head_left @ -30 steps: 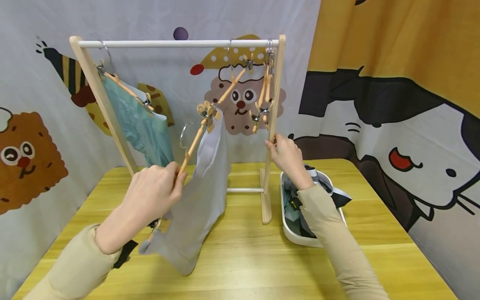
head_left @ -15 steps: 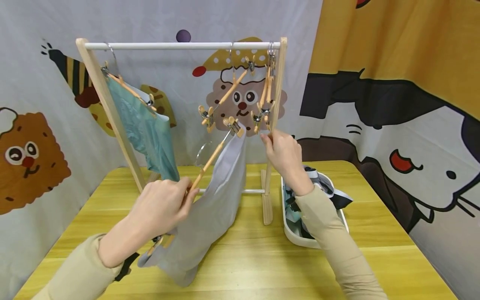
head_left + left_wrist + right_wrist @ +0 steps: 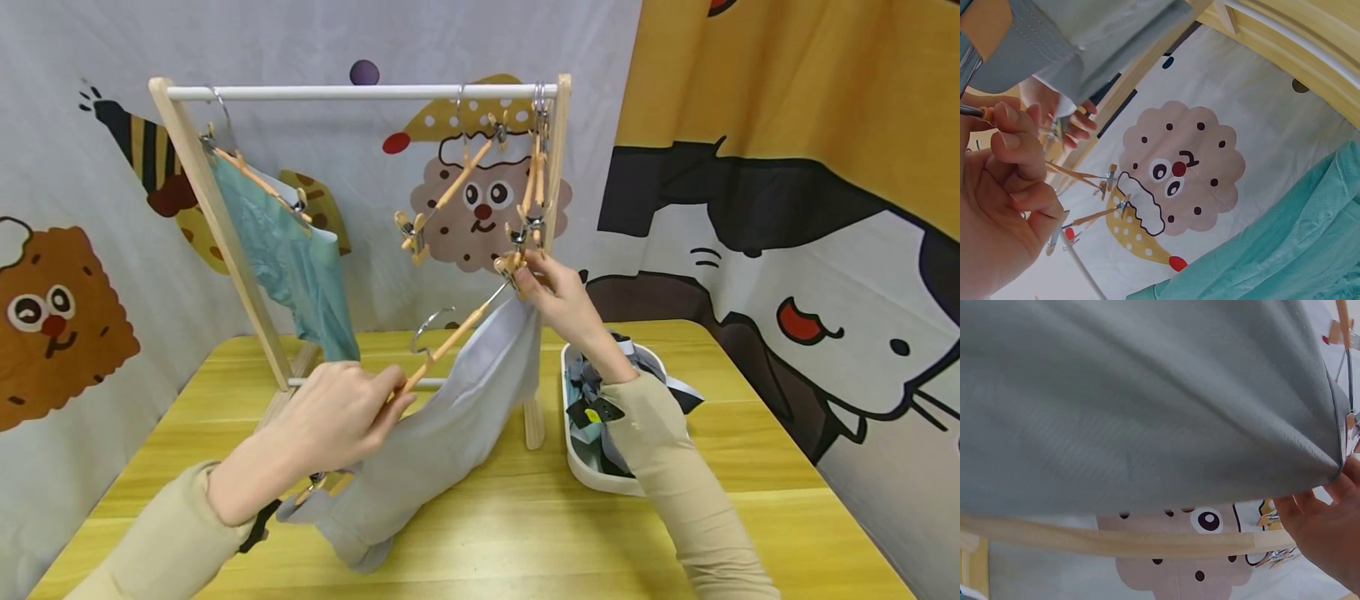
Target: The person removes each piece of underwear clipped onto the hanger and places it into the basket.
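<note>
My left hand (image 3: 330,417) grips the wooden bar of a clip hanger (image 3: 453,335), its metal hook turned up and to the left. A light grey garment (image 3: 450,433) hangs from the hanger's end clips, sagging toward the table; its exact kind I cannot tell. At the far end, my right hand (image 3: 558,300) pinches the hanger's clip (image 3: 510,268) at the garment's corner. In the right wrist view the grey cloth (image 3: 1147,412) fills the upper part and partly hides those fingers. The left wrist view shows curled left fingers (image 3: 1019,144) at the bar.
A wooden rack with a white rail (image 3: 315,92) stands behind. On its left hangs a teal garment (image 3: 292,250); bare clip hangers (image 3: 465,179) hang toward the right. A white basket (image 3: 592,479) of folded clothes sits on the wooden table (image 3: 480,533) below my right forearm.
The left hand has moved right, swinging the hanger and grey garment rightward. My right hand has left the rack's right post and now pinches the hanger's far clip.
</note>
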`<action>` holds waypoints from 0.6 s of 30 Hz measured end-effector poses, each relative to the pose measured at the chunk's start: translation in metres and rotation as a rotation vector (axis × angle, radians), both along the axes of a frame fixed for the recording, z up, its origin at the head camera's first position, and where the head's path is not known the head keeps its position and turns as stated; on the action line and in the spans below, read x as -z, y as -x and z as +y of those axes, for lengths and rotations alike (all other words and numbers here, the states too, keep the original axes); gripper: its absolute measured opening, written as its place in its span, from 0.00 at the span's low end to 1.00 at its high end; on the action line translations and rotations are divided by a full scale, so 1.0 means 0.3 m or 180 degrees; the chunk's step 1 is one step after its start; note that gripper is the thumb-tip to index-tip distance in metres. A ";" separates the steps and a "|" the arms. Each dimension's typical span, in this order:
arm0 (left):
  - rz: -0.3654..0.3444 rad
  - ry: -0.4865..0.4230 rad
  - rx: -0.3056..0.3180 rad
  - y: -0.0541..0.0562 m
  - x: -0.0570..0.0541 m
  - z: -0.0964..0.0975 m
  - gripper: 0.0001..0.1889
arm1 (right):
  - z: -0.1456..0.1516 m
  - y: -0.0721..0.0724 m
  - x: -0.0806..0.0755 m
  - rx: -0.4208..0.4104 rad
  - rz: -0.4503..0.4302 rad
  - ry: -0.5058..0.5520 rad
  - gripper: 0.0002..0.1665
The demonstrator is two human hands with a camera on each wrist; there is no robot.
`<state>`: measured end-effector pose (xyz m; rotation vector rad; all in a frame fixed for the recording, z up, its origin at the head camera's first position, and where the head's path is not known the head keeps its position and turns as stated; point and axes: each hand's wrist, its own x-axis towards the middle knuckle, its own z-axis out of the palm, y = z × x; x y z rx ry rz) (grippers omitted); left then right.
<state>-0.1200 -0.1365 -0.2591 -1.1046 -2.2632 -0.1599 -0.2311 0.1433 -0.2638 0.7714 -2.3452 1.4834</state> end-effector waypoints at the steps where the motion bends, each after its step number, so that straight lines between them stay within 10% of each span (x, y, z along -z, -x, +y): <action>1: 0.0017 -0.0004 0.0045 0.003 0.001 0.000 0.27 | 0.002 0.000 -0.002 -0.0070 -0.0047 0.0067 0.39; 18: -0.0008 0.0133 0.0264 0.038 0.004 -0.030 0.28 | 0.004 -0.002 -0.009 -0.0160 -0.0341 0.0246 0.18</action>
